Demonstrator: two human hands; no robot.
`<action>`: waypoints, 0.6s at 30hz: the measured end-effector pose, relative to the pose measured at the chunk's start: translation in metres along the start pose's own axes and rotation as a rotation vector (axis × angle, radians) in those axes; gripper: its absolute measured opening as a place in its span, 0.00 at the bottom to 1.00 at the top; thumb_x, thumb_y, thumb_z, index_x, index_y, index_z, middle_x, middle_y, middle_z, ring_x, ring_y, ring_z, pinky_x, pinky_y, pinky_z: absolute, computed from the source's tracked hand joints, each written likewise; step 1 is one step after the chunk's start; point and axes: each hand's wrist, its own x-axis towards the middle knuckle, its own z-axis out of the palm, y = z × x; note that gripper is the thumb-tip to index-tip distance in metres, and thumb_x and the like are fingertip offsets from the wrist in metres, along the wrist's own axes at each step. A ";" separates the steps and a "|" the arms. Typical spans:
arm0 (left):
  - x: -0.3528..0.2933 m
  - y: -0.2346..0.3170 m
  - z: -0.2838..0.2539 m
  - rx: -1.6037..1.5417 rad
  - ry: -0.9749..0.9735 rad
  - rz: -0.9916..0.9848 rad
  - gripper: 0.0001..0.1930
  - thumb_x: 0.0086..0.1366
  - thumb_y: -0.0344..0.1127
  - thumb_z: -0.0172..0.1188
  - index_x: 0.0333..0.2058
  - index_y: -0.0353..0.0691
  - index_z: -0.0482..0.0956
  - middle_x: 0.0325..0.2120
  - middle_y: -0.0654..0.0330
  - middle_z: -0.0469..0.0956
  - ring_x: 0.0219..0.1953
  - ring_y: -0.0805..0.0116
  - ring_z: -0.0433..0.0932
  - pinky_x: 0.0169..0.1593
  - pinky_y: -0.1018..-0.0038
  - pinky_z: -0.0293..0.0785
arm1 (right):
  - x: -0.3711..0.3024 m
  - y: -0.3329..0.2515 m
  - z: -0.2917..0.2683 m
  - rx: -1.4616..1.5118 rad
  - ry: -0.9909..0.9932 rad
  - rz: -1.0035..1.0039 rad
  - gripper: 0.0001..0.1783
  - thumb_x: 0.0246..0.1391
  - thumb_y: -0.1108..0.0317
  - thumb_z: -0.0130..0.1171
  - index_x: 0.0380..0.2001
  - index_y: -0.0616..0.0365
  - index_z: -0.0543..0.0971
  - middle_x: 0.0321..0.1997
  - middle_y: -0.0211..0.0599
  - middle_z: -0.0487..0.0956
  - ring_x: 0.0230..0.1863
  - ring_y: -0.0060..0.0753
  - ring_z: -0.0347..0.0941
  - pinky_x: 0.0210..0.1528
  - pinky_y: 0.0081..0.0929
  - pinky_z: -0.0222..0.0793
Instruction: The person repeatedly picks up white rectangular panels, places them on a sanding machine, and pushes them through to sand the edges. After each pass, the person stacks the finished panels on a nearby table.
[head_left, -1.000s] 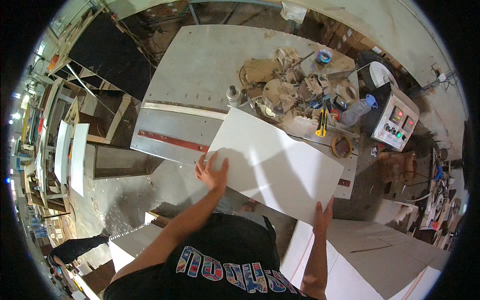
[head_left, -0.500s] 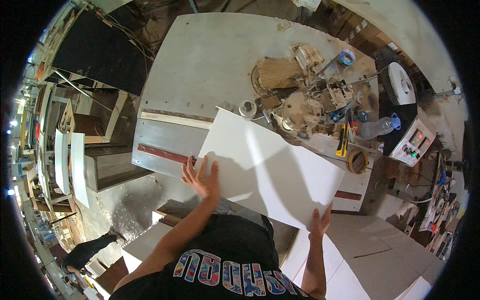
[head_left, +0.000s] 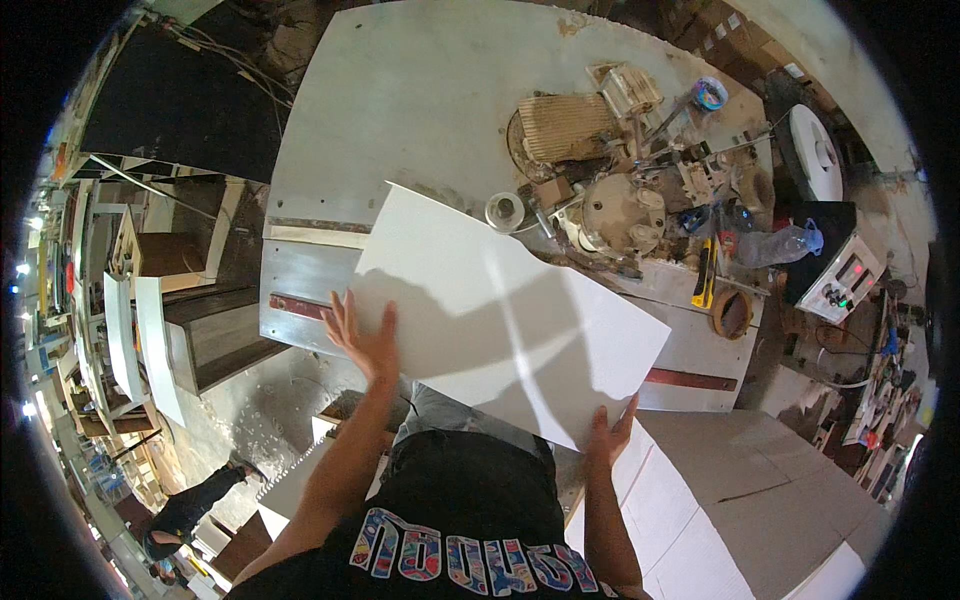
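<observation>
A white rectangular panel (head_left: 500, 310) lies slanted across the near part of the pale worktable (head_left: 400, 100), its far edge close to a dusty machine (head_left: 610, 215). At the panel's left edge, my left hand (head_left: 365, 340) is open, its fingers spread outward and its thumb against the board. My right hand (head_left: 608, 435) grips the near right corner, thumb on top; the fingertips beneath are partly hidden. Shadows of my arms and head fall over the white surface. Just past the far edge sits a small round container (head_left: 505, 211).
A yellow-black utility knife (head_left: 704, 275), a brown ring-shaped roll (head_left: 732, 313) and a plastic bottle (head_left: 780, 245) lie to the right. Beyond them are a control box (head_left: 840, 280) and a white reel (head_left: 816, 152). Another person (head_left: 195, 510) is at far left.
The panel has shifted left over the table and away from the machine's right side, with both hands moving along it. My view has also shifted slightly.
</observation>
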 end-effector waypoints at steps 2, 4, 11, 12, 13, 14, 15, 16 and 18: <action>-0.040 0.022 0.000 0.018 -0.147 0.004 0.35 0.59 0.51 0.85 0.65 0.51 0.87 0.83 0.58 0.64 0.86 0.35 0.48 0.80 0.21 0.37 | -0.014 -0.004 0.019 0.011 0.022 -0.014 0.51 0.67 0.74 0.68 0.87 0.58 0.55 0.88 0.54 0.59 0.85 0.51 0.58 0.86 0.46 0.52; -0.093 0.053 -0.002 0.109 -0.327 0.041 0.35 0.56 0.51 0.87 0.63 0.55 0.89 0.82 0.64 0.67 0.87 0.38 0.47 0.80 0.19 0.30 | -0.023 -0.010 0.036 -0.062 0.046 -0.014 0.49 0.70 0.73 0.67 0.87 0.59 0.55 0.89 0.54 0.56 0.85 0.53 0.58 0.85 0.45 0.55; -0.071 0.068 0.005 0.056 -0.237 -0.012 0.29 0.57 0.53 0.86 0.57 0.60 0.92 0.76 0.72 0.76 0.87 0.43 0.49 0.79 0.19 0.27 | -0.037 -0.039 0.045 -1.095 -0.399 -0.298 0.74 0.46 0.50 0.85 0.89 0.39 0.49 0.89 0.76 0.30 0.89 0.82 0.34 0.81 0.86 0.40; -0.065 0.069 0.008 0.058 -0.242 -0.054 0.28 0.57 0.53 0.86 0.56 0.60 0.92 0.75 0.72 0.76 0.87 0.43 0.50 0.80 0.19 0.26 | -0.037 -0.039 0.049 -1.055 -0.412 -0.420 0.76 0.45 0.48 0.85 0.89 0.38 0.47 0.89 0.79 0.29 0.89 0.85 0.32 0.81 0.90 0.36; -0.061 0.067 0.004 0.075 -0.265 -0.112 0.27 0.58 0.53 0.86 0.56 0.60 0.93 0.75 0.73 0.77 0.87 0.44 0.50 0.80 0.19 0.26 | -0.034 -0.038 0.054 -1.039 -0.431 -0.441 0.78 0.39 0.52 0.89 0.88 0.40 0.49 0.86 0.86 0.26 0.88 0.89 0.22 0.82 0.90 0.29; -0.057 0.064 0.000 0.074 -0.234 -0.093 0.26 0.58 0.53 0.86 0.56 0.61 0.93 0.75 0.73 0.77 0.87 0.44 0.50 0.80 0.20 0.26 | -0.033 -0.037 0.058 -1.041 -0.426 -0.462 0.79 0.38 0.53 0.89 0.88 0.39 0.49 0.86 0.86 0.27 0.88 0.90 0.23 0.81 0.91 0.30; -0.051 0.062 0.002 0.063 -0.212 -0.075 0.26 0.58 0.53 0.85 0.56 0.61 0.93 0.75 0.74 0.77 0.86 0.45 0.51 0.80 0.20 0.26 | -0.027 -0.035 0.065 -1.044 -0.406 -0.492 0.79 0.38 0.55 0.88 0.88 0.38 0.48 0.86 0.86 0.27 0.87 0.91 0.24 0.81 0.92 0.31; -0.047 0.060 0.001 0.048 -0.197 -0.071 0.26 0.58 0.53 0.85 0.55 0.62 0.93 0.75 0.74 0.77 0.86 0.45 0.51 0.80 0.20 0.26 | -0.024 -0.034 0.070 -1.054 -0.383 -0.523 0.79 0.37 0.56 0.88 0.88 0.37 0.48 0.86 0.86 0.27 0.87 0.92 0.25 0.80 0.93 0.32; -0.036 0.053 -0.001 0.081 -0.198 -0.076 0.26 0.58 0.53 0.85 0.56 0.62 0.92 0.74 0.74 0.77 0.86 0.46 0.52 0.81 0.21 0.27 | -0.022 -0.032 0.079 -1.031 -0.389 -0.561 0.80 0.36 0.56 0.87 0.88 0.34 0.46 0.85 0.87 0.28 0.86 0.95 0.29 0.78 0.96 0.36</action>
